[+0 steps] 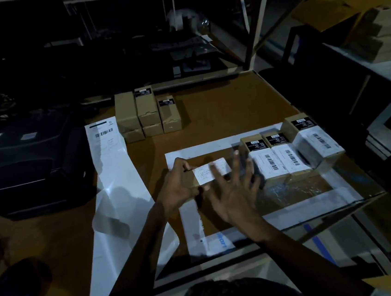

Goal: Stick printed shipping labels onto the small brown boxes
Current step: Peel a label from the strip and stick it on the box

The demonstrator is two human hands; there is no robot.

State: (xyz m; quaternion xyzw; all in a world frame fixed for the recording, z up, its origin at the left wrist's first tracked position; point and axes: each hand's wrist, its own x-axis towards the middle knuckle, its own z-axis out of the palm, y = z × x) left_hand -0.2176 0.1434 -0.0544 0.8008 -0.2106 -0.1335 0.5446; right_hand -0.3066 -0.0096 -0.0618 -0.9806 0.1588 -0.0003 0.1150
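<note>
My left hand (178, 185) grips a small brown box (191, 178) at its near left end, in the middle of the brown table. A white shipping label (205, 174) lies on the box's top. My right hand (233, 192) is spread, fingers straight, one finger pressing on the label. Three labelled boxes (289, 155) stand in a row just to the right. A group of plain brown boxes (146, 113) without white labels stands at the back. A long strip of label backing paper (118, 180) runs down the table on the left.
A dark label printer (29, 162) sits at the left. A computer mouse (20, 285) lies at the near left. White tape (213, 144) marks a rectangle on the table (234, 110) around the work spot. Shelving stands at the right, dark clutter behind.
</note>
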